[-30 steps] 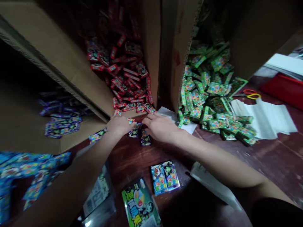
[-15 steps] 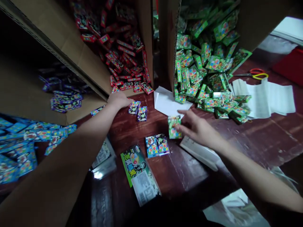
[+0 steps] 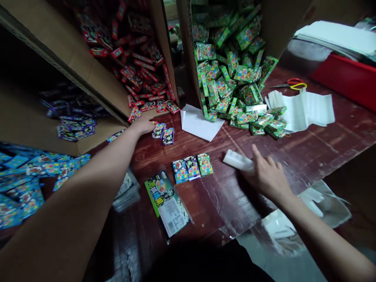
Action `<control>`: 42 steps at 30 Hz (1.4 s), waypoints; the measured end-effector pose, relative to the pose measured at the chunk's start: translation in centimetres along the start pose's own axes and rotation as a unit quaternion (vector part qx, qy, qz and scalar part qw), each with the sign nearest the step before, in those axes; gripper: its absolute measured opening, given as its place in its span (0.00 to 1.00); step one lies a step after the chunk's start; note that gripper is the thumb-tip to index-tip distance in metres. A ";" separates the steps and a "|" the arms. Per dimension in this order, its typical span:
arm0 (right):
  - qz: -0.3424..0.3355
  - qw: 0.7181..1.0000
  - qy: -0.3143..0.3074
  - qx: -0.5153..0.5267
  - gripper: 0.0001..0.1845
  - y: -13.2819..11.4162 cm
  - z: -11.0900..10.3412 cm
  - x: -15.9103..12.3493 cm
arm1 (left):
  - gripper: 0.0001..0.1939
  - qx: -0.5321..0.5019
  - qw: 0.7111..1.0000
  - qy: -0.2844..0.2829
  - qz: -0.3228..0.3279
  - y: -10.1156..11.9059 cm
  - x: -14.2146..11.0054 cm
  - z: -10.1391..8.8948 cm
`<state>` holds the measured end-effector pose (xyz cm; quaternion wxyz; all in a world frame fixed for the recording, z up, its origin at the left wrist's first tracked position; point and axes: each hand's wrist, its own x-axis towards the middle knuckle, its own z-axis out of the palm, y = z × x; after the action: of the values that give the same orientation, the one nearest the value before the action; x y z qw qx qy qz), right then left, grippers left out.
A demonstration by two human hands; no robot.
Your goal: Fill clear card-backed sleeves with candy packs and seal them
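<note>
My left hand (image 3: 143, 124) reaches to the opening of the carton of red candy boxes (image 3: 155, 105). A red box (image 3: 135, 113) lies against it; its fingers are mostly hidden. Two purple boxes (image 3: 168, 136) lie just right of that hand. My right hand (image 3: 267, 174) grips a whitish flat strip (image 3: 238, 160) by its near end, thumb raised. In mid-table a blue box (image 3: 180, 171), a purple box (image 3: 192, 167) and a green box (image 3: 205, 164) stand side by side in a row. Left of the row lies a green printed pouch (image 3: 169, 201) with a white label.
Green boxes (image 3: 246, 117) spill from a carton at the back, beside white paper (image 3: 202, 122). Blue boxes (image 3: 38, 176) are heaped at left. Scissors (image 3: 295, 84), paper sheets (image 3: 311, 109) and a red bin (image 3: 346, 80) lie at right. A plastic bag (image 3: 293, 219) hangs at the near edge.
My right hand has let go of the green box, now in the row beside the purple one, and has taken hold of the whitish strip. My left hand stays by the red boxes. The view has shifted.
</note>
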<state>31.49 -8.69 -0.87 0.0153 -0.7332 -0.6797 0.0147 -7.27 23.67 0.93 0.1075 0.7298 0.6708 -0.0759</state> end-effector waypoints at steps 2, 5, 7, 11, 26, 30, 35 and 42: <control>0.043 0.998 0.035 -0.023 0.52 1.0 -0.4 0.3 | 0.32 -0.006 1.000 0.004 -0.010 -0.1 0.0 0.1; -0.025 0.998 0.064 0.003 0.56 -0.5 -1.0 1.6 | 0.29 -0.020 1.000 0.007 -0.017 -0.2 -0.3 0.4; -0.166 0.984 0.032 0.056 0.56 -3.5 -1.1 3.0 | 0.28 -0.030 0.999 0.012 -0.015 -0.4 -0.5 0.6; -0.334 0.934 -0.069 0.110 0.50 -9.5 -0.8 6.7 | 0.27 -0.031 0.998 0.060 -0.003 -0.7 -1.6 -0.2; -0.217 0.937 -0.068 0.266 0.51 -2.7 1.9 3.3 | 0.49 -0.135 0.916 0.015 0.377 14.2 -18.4 6.7; -0.232 0.942 -0.063 0.234 0.56 -2.7 1.7 3.5 | 0.48 -0.112 0.920 0.010 0.376 13.4 -17.6 7.2; -0.298 0.924 -0.066 0.231 0.55 -3.1 1.7 5.3 | 0.59 -0.081 0.928 -0.012 0.365 11.4 -18.2 6.1; -0.347 0.921 -0.024 0.177 0.62 -6.9 1.5 7.1 | 0.64 0.029 0.900 -0.082 0.426 1.1 -23.3 1.3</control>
<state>25.07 -1.04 -2.10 0.1329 -0.4359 -0.8781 0.1460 -8.21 0.81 5.72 0.1626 0.9401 0.2818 -0.1020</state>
